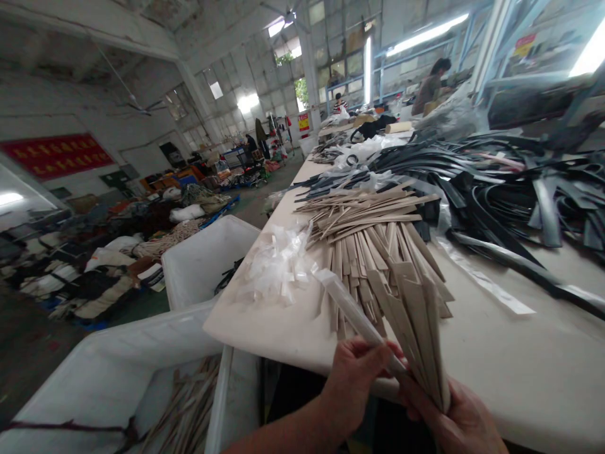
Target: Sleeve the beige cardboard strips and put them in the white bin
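In my right hand (456, 413) is a bundle of flat beige strips (418, 321), gripped near its lower end and fanning upward. My left hand (362, 372) pinches a translucent plastic strip (347, 302), whose far end slants up to the left over the table. The near end of that strip meets the bundle beside my right fingers; whether it passes around the strips is hidden. Just beyond my hands lies a pile of similar beige strips (352, 265). A heap of crumpled clear plastic pieces (278, 265) rests to the left of this pile.
Black strips (501, 202) cover the right and far parts of the table (534, 372). Another plastic strip (486, 284) lies on the right. White bins (108, 372) stand against the left edge, one containing beige strips (189, 397). A person (430, 88) is at the far right.
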Demonstrator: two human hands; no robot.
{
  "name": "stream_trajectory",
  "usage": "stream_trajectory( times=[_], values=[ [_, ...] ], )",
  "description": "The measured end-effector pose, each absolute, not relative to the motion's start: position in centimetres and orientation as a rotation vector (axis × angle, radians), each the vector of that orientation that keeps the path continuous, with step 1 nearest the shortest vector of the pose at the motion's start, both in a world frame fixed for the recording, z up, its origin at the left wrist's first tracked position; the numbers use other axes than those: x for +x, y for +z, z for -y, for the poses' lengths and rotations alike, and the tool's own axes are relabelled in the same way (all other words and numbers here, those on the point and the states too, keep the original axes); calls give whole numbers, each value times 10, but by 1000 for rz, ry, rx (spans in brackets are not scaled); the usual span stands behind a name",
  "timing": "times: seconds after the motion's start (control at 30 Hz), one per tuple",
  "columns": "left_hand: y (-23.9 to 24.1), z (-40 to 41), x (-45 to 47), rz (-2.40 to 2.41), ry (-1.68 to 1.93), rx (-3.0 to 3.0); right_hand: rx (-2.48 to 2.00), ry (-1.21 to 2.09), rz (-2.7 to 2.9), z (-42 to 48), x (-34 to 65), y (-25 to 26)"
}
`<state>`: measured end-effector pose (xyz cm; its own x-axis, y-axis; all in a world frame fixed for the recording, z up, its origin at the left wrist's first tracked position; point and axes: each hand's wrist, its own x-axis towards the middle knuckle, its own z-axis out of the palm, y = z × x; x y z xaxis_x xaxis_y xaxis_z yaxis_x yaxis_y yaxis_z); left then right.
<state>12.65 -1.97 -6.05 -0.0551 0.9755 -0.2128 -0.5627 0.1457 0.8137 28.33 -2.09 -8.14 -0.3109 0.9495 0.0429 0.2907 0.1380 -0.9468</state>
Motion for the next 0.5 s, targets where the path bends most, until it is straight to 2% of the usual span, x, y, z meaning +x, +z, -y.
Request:
stream_trajectory(
  times=[0.07,0.2,0.37,0.5],
  values=[
    [-59,21,123,-930,1386,604,-1204,1194,1713,21,283,-86],
    [-53,16,112,-993,1667,544,-1202,1196,1710,19,283,-92],
    [-60,22,115,-991,1478,557,-1131,1080,1819,11,280,-85],
    [-47,13,99,-913,1651,536,-1139,1032,1848,15,275,-80]
  ],
)
